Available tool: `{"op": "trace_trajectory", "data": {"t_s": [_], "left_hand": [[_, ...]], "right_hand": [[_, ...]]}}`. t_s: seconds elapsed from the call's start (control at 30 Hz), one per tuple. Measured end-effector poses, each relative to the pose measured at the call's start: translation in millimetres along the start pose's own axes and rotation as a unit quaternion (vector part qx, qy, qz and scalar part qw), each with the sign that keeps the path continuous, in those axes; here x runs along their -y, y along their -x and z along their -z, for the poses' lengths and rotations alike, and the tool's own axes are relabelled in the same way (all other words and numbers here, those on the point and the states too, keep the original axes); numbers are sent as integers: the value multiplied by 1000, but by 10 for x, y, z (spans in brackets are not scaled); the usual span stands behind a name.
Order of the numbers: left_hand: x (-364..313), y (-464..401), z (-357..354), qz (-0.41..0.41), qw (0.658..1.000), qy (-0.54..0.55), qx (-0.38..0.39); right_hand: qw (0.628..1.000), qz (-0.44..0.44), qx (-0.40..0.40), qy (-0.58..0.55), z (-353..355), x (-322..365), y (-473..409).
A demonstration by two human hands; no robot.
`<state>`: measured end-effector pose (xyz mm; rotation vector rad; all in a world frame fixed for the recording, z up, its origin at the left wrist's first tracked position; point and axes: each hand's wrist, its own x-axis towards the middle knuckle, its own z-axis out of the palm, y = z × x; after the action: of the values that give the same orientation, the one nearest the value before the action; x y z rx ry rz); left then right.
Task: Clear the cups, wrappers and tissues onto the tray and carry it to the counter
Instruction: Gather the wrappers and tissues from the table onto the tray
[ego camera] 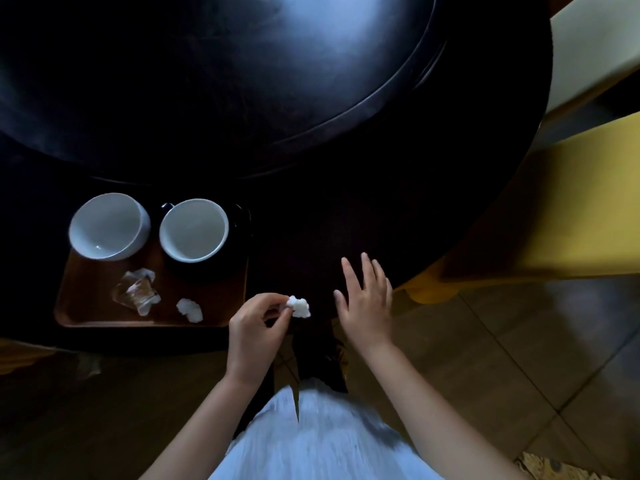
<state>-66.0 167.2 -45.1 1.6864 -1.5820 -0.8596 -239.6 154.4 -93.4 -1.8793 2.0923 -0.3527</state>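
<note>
The left hand [258, 322] pinches a crumpled tissue [299, 306] just right of the tray [221, 306] on the dark desk [311, 220], while the right hand [365, 299] hovers spread and empty nearby.

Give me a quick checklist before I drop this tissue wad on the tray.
1. Grip: left hand pinches the crumpled tissue at its fingertips. Ok.
2. Position: the tissue is still right of the wooden tray, over the dark table. Not ok.
3. Landing spot: bare tray between the tissue ball and the tray's right edge. Ok.
4. Both white cups stand upright on the tray. Ok.
5. Clear wrapper lies on the tray. Ok.
6. Right hand is open and empty. Ok.
</note>
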Motion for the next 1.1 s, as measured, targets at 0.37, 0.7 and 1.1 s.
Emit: {"op": "trace_trajectory", "data": {"t_s": [0.37, 0.7, 1.1], "left_hand": [[561, -96, 589, 18, 990, -121, -72], [957, -243, 633, 14, 970, -238, -51], [880, -39, 871, -60, 978, -198, -29]], "right_hand": [[993, -6, 67, 95, -174, 73, -3], [991, -7, 90, 94, -105, 90, -10], [997, -16, 56, 59, 16, 192, -7]]}}
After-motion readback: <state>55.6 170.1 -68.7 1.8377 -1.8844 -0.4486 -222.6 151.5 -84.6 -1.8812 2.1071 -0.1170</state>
